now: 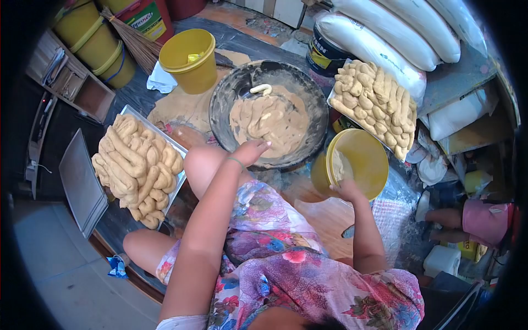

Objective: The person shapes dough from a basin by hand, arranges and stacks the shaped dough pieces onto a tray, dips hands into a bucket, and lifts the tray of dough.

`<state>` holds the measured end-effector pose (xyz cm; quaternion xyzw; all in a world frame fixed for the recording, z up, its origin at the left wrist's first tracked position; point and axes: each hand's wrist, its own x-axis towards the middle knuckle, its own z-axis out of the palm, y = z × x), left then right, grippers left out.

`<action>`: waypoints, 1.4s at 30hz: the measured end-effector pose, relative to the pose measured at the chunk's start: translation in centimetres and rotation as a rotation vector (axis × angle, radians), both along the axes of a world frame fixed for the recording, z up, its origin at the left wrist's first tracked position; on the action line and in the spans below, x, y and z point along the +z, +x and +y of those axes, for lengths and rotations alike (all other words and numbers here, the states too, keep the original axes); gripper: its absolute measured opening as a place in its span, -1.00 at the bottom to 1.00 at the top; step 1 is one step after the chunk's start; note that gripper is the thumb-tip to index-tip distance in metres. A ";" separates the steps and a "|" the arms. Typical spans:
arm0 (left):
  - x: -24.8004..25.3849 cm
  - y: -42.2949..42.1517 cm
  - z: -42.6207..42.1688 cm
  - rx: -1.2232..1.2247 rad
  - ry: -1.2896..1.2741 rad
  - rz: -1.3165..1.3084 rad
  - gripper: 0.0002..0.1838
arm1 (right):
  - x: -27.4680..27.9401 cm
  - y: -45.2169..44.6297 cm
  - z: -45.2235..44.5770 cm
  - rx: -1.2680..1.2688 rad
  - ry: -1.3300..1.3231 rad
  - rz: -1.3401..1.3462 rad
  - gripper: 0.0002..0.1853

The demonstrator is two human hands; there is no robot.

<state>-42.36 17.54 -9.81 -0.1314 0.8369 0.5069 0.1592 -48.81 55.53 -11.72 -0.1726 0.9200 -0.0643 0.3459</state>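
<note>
Over the near rim of a wide black basin (215, 113), my left hand (250, 153) has its fingers drawn together; what they hold, if anything, I cannot make out. The basin holds brown powder (297, 118) with coated dough strips (265, 127) lying in it. One pale, bare dough piece (261, 88) sits toward the far side. To the right, my right hand (347, 190) reaches inside a tilted yellow bucket (374, 165), its fingers closed at the lower end of a pale piece of dough (339, 165) along the bucket's wall.
Trays heaped with coated dough twists (129, 159) and rounder coated pieces (377, 102) flank the basin. Another yellow bucket (190, 69) stands behind it. White sacks (379, 49) are piled at the back right. Another person's legs (445, 218) show at the right edge.
</note>
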 end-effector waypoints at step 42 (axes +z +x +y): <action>-2.3 -1.2 -0.3 -0.007 0.015 -0.085 -0.47 | -3.6 -2.0 3.0 -0.581 -0.541 -0.140 -0.33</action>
